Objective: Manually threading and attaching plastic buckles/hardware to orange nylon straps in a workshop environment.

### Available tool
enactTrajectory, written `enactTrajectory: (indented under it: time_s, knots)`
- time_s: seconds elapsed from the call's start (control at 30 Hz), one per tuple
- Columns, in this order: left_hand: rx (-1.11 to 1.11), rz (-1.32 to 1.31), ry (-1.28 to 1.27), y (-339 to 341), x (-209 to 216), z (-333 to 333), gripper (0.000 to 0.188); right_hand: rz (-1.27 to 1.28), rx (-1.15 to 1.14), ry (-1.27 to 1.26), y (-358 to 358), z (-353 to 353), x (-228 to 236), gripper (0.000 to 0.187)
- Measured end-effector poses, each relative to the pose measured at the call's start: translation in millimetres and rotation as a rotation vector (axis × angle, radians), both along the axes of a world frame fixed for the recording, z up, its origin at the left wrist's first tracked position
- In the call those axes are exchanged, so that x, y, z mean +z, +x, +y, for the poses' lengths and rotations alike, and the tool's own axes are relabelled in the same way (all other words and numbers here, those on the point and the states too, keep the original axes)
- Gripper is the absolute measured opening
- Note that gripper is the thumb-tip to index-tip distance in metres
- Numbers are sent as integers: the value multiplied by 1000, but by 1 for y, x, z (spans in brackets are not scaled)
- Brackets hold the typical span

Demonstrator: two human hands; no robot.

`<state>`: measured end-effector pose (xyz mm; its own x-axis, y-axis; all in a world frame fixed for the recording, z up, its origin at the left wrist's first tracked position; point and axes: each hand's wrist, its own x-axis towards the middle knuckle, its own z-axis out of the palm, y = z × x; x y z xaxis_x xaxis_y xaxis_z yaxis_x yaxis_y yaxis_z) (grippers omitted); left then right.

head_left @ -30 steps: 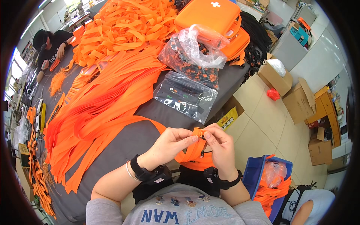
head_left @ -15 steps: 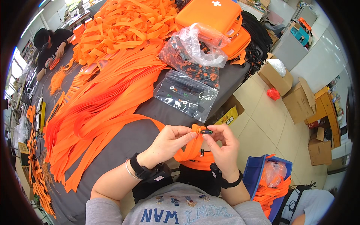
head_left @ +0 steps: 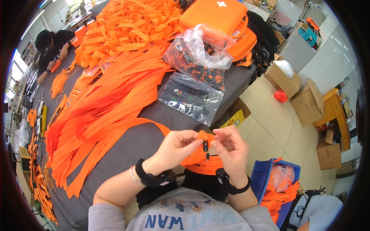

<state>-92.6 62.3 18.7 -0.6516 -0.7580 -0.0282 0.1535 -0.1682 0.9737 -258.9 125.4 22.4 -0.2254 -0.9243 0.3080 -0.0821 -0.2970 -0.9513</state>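
Observation:
In front of my chest, my left hand (head_left: 175,146) pinches the folded end of an orange webbing strap (head_left: 206,136) between thumb and fingers. A small black tab (head_left: 205,144) with coloured marks hangs down from that end. On the other side, my right hand (head_left: 232,149) has its thumb and index finger closed at the strap's right edge; their exact contact is partly hidden. Below the hands, over my lap, lies more orange material (head_left: 200,168) with a small black pull (head_left: 207,156) at it.
Long orange straps (head_left: 104,100) cover the dark table (head_left: 127,148). Past them are a clear zip bag (head_left: 190,98), a bag of black-and-orange parts (head_left: 196,57) and orange cases (head_left: 214,15). A blue crate (head_left: 259,177) stands at right, cardboard boxes (head_left: 306,104) beyond. Another person (head_left: 52,48) works far left.
The black tab has swung from pointing right to hanging down. My right fingers have let go of it and shifted up to the strap's edge. My left hand has barely moved.

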Motion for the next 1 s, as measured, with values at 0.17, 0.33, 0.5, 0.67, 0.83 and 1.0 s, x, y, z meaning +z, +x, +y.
enactTrajectory:
  time_s: [0.17, 0.33, 0.5, 0.67, 0.83, 1.0]
  knots:
    - [18, -142, -283, 2, 8, 2, 11, -67, 131, 62, 1, 0, -4, 19]
    - [62, -189, -429, 2, 8, 3, 10, -171, 176, 90, 4, 0, -1, 14]
    - [76, -187, -483, 1, 10, 3, 11, -318, 168, 97, 10, 1, -2, 12]
    - [102, -217, -538, 0, 14, 2, 12, -34, 67, -11, 13, 2, -4, 12]
    - [126, -186, -586, 0, 11, 2, 13, -179, 101, 17, 17, 1, -3, 12]
    - [123, -175, -573, 0, 14, 3, 13, -231, 105, 44, 17, 3, -5, 12]
